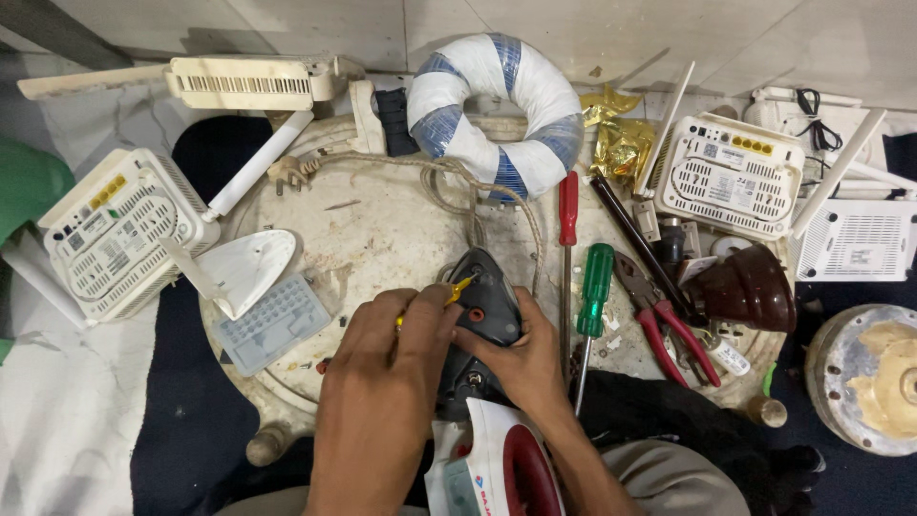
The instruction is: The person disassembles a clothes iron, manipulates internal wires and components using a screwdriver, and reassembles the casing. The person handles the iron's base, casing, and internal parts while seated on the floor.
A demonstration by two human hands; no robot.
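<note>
Cluttered round worktable [382,239]: left hand [382,382] grips yellow screwdriver [457,290]; right hand [511,358] clamps iron's rear housing [482,315]. Keep tip square w/ screw, housing steady.

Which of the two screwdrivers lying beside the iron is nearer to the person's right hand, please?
The green-handled screwdriver: it lies just beside the right hand, between that hand and the pliers, while the red-handled screwdriver lies farther up the table.
</note>
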